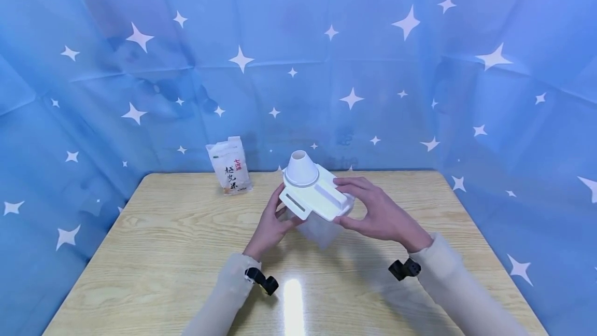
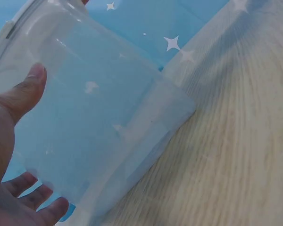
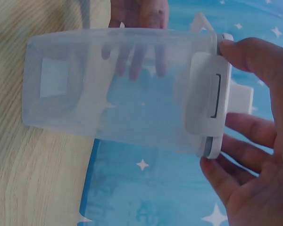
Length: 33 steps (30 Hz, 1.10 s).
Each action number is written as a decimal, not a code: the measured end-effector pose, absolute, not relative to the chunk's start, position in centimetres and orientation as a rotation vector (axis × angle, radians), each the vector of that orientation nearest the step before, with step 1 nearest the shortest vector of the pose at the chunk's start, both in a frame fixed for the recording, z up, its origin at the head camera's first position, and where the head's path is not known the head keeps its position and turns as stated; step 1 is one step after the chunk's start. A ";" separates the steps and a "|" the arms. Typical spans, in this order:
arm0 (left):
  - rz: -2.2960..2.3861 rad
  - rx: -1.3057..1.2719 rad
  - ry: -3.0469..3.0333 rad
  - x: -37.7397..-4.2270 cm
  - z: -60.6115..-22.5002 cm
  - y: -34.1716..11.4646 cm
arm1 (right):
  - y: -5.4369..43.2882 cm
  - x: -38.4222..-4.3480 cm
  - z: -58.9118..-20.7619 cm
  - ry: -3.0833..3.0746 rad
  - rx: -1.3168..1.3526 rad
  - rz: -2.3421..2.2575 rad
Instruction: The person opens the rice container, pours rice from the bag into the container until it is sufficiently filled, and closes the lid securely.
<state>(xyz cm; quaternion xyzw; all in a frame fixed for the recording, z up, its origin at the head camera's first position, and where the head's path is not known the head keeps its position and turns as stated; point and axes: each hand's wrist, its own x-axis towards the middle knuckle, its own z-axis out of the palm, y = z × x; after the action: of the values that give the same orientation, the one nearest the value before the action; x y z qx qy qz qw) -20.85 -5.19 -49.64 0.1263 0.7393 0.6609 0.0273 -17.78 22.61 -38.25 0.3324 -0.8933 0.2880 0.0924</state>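
Both hands hold a clear plastic storage container [image 2: 104, 108] tilted over the table. Its white lid [image 1: 298, 193] faces up and carries a white cone-shaped cup [image 1: 301, 171]; a side latch [image 3: 205, 94] shows in the right wrist view. My left hand [image 1: 272, 224] supports the container from the left, thumb along one face and fingers spread along another. From the right, my right hand [image 1: 373, 207] grips the lid between thumb and fingers. A pale square label [image 3: 54, 77] sits near the base. Nothing shows inside the see-through walls.
A white bag of rice [image 1: 230, 166] with red and black lettering stands at the back left of the wood-grain table [image 1: 154, 263]. A blue star-patterned curtain [image 1: 298, 30] surrounds the table's back and sides.
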 end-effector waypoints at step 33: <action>1.782 0.631 2.046 -27.6 -49.1 -7.2 | 17.6 -15.3 -38.8 -2.468 0.713 0.424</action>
<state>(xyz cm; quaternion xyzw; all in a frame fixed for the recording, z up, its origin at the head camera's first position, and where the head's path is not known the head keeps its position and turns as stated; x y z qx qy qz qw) -27.63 -7.15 -49.07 0.2229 0.7228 0.6297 0.1771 -15.31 17.63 -38.79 0.2640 -0.9139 0.1570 0.2656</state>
